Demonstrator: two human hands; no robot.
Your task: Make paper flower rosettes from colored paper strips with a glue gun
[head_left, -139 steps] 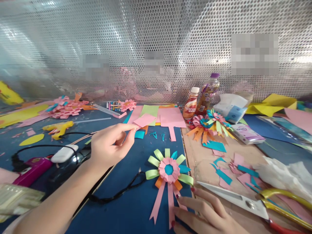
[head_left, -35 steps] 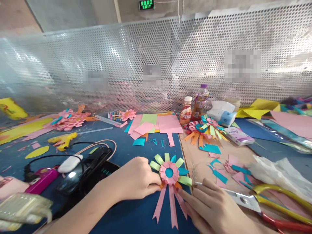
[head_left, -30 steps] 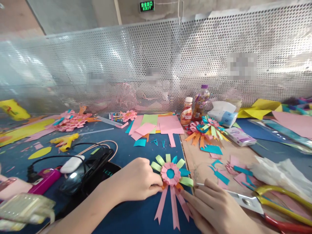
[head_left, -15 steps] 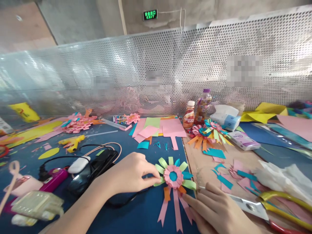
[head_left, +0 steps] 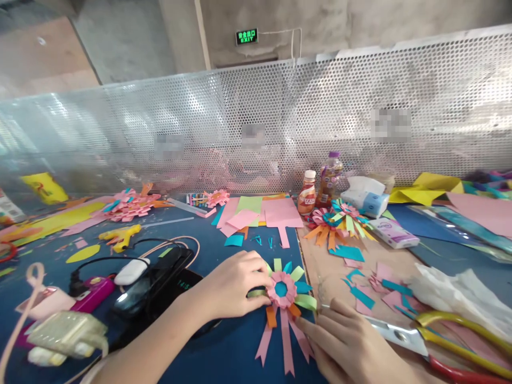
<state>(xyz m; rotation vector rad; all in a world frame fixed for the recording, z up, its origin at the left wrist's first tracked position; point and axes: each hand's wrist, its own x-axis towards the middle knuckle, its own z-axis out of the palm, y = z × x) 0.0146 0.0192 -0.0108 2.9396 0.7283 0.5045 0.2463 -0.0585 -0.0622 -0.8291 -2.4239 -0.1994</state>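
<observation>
A paper rosette lies on the blue tabletop in front of me. Its pink pleated ring surrounds a teal centre, with green and teal loops around the upper half and orange strips below. Pink notched tails hang toward me. My left hand pinches the rosette's left side, thumb and fingers closed at a green loop; the fingertips partly cover it. At the lower right, my right hand holds the rosette down, its index fingertip on an orange strip and a pink tail. The right thumb is mostly hidden.
Large scissors lie right of my right hand, by paper scraps. Finished rosettes, bottles and tissues stand behind. To the left are a yellow glue gun, a phone, cables and a plug.
My left fingers have moved up and over the rosette's left edge, covering more of its loops. The right hand stays at the lower right. The view has shifted slightly.
</observation>
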